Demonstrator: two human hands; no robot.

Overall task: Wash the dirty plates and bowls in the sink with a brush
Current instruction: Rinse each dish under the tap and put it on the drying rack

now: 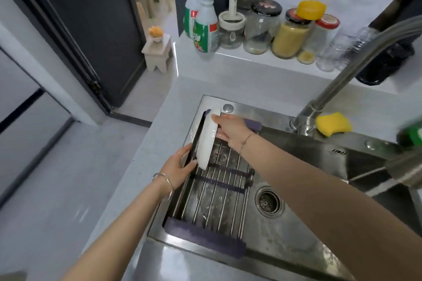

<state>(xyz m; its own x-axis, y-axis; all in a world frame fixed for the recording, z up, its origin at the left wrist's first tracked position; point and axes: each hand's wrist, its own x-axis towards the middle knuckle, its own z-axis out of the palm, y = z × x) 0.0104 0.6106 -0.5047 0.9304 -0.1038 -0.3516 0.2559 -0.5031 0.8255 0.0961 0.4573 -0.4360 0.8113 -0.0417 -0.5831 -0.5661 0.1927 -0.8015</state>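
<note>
A white plate (208, 139) stands on its edge, tilted, at the far left end of the roll-up metal drying rack (219, 198) that lies across the left half of the steel sink (285, 230). My right hand (230, 129) holds the plate's upper right side, thumb on the rim and fingers behind it. My left hand (180, 167) grips a dark upright piece at the rack's left edge, just beside the plate's lower rim. No brush is in either hand.
A steel faucet (338, 89) arches over the sink's right side. A yellow sponge (333, 123) lies by its base. Jars and bottles (258, 27) line the ledge behind. The drain (269, 201) is right of the rack. A green bottle (412, 136) sits at the right edge.
</note>
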